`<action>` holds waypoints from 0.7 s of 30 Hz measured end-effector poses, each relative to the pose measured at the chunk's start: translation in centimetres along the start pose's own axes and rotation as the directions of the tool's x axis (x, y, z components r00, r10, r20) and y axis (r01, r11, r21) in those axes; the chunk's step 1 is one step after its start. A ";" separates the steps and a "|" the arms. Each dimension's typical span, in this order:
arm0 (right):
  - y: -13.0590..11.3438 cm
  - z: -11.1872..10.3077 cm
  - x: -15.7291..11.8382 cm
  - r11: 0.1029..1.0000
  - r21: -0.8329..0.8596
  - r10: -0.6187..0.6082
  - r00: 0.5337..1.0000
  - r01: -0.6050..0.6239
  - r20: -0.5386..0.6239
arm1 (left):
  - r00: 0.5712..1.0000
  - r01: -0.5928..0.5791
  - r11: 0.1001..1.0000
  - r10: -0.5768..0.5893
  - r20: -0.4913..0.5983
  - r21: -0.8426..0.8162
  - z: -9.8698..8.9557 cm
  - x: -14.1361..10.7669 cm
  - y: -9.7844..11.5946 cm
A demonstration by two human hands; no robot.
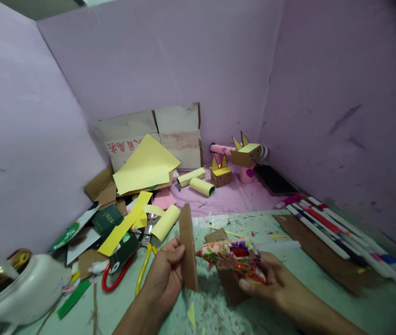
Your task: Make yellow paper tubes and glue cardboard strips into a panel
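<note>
My left hand (pixel 165 272) is closed on a strip of brown cardboard (pixel 188 251), pinched at its left edge and held upright. In my right hand (pixel 271 284) is a hot glue gun (pixel 234 258) with a colourful patterned body and a small red light. Its nozzle points left, close to the cardboard strip's face; whether they touch I cannot tell. A clear glue stick (pixel 283 244) juts from the gun's back. Under the gun lies another brown cardboard piece (pixel 232 286), partly hidden by the gun and my right hand.
Left lie scissors (pixel 146 239), a yellow paper roll (pixel 166 223), paper scraps and a white pot (pixel 34 288). Behind stand yellow sheets (pixel 145 165), more rolls (pixel 202 187) and box figures with pointed ears (pixel 221 177). Right are markers (pixel 323 228), cardboard (pixel 309 251) and a phone (pixel 275 179).
</note>
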State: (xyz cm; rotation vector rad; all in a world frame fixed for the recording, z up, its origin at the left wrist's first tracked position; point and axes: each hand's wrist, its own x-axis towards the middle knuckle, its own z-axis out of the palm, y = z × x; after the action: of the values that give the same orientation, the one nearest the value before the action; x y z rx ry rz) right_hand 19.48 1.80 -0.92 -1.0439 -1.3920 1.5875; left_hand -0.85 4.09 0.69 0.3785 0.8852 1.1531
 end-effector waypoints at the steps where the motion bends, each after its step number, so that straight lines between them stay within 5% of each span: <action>1: 0.0 0.0 0.0 1.000 -0.006 0.004 1.000 -0.004 -0.003 | 1.000 -0.001 1.000 0.001 0.000 0.004 0.0 0.1 0.0; 21: 0.9 -0.1 -0.2 0.997 -0.083 0.006 0.998 -0.001 0.061 | 0.996 -0.050 0.999 0.049 0.074 0.016 -0.9 0.4 0.0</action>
State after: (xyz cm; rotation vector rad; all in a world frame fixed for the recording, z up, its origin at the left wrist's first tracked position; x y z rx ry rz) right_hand 19.64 1.57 -1.77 -1.0548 -1.5093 1.5878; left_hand -1.51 4.30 -0.05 0.4575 0.8262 1.1700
